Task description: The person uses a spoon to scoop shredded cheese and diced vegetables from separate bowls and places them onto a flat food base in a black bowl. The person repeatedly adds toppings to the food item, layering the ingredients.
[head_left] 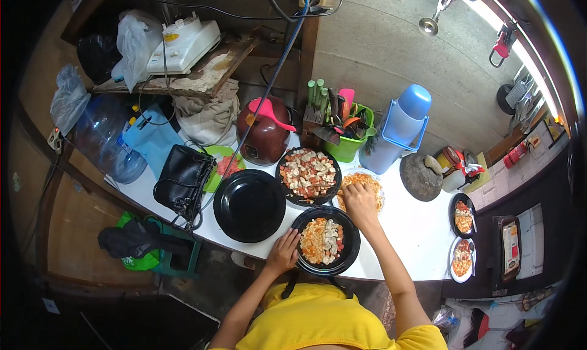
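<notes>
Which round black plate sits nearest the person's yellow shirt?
The round black plate by the left hand, with orange food on its left half; the other black plates lie farther from the yellow shirt.

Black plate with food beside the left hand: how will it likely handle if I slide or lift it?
The black plate is probably stiff, given its even round rim. Its glossy surface may be slippery. The loose food, lying in small pieces, could slide if the plate tilts.

On the white table [422, 246] stand a handbag [180, 182] and black plate [249, 205] at left; rice cooker [263, 141], green basket [343, 150] and blue jug [391, 136] far; food-filled plate [354, 243] near; apparently a stone mortar [419, 178] right.
</notes>
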The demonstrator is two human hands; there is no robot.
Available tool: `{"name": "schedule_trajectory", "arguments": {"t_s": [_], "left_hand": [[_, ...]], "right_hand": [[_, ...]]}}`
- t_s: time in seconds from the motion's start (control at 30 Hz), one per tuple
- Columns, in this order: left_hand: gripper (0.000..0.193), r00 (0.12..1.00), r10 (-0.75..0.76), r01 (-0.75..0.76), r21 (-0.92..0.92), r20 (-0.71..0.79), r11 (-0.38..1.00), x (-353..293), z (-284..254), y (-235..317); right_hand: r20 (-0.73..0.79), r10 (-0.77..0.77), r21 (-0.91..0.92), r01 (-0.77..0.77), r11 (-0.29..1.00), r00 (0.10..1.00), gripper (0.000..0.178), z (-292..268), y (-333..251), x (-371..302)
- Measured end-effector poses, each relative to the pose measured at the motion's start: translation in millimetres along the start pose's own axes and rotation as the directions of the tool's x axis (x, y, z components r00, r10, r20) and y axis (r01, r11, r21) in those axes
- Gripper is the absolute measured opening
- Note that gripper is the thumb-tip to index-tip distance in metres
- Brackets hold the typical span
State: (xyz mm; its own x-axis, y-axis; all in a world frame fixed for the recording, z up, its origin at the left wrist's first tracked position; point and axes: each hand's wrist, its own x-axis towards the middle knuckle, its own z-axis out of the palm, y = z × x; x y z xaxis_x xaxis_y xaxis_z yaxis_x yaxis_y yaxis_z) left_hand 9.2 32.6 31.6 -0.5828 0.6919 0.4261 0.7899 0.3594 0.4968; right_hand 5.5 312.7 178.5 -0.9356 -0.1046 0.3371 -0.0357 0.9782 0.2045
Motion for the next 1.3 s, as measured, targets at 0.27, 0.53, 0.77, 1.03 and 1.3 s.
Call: {"name": "schedule_trajectory", "arguments": {"t_s": [0.27,0.53,0.77,1.03,1.3], "left_hand": [[0.049,1.000,0.012,-0.012,0.008,-0.017,1.000,-2,2,-2],[0.050,1.000,0.005,-0.005,-0.014,0.004,1.000,0,0,-1],[0.050,1.000,-0.001,0.001,-0.029,0.006,1.000,-2,2,-3],[0.051,1.000,-0.009,0.010,-0.032,0.002,0.999,-1,0,0],[0.050,1.000,-0.015,0.015,-0.021,0.010,1.000,-2,2,-2]], "right_hand": [[0.136,-0.043,-0.117,0.059,0.991,0.990,0.016,-4,-13,28],[0.242,-0.140,0.009,0.141,0.990,0.960,0.015,-4,-17,60],[0.166,-0.170,-0.081,0.186,0.979,0.971,0.006,-7,-20,97],[0.363,-0.136,-0.120,0.191,0.974,0.922,0.006,11,-20,134],[0.669,-0.042,-0.087,0.134,0.987,0.742,0.031,10,-6,165]]}}
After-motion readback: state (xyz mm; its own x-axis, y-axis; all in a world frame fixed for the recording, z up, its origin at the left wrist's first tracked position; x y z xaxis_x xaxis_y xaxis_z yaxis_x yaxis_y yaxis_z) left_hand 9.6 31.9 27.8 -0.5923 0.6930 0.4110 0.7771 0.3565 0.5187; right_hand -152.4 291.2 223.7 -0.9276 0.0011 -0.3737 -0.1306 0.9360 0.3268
